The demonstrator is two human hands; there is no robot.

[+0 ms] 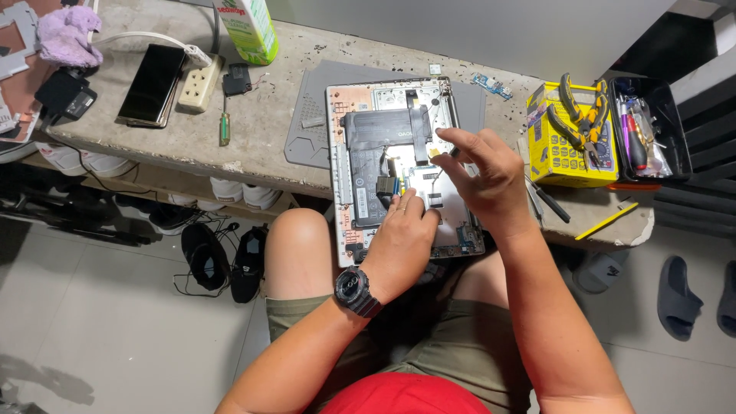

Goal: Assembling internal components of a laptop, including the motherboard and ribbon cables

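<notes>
Left hand rests flat, fingers together, on opened laptop (back cover off); right hand pinches a thin dark tool, tabletop beneath.

Bench was crowded at both ends. Right of the opened laptop, the yellow box with pliers on top and the black tool tray blocked that side; a loose tool lay just beside the laptop's edge. On the left, a bare strip ran between the grey mat and the power strip, broken only by a small screwdriver. Both hands sat over the laptop's lower half; its upper half was open from above.
</notes>
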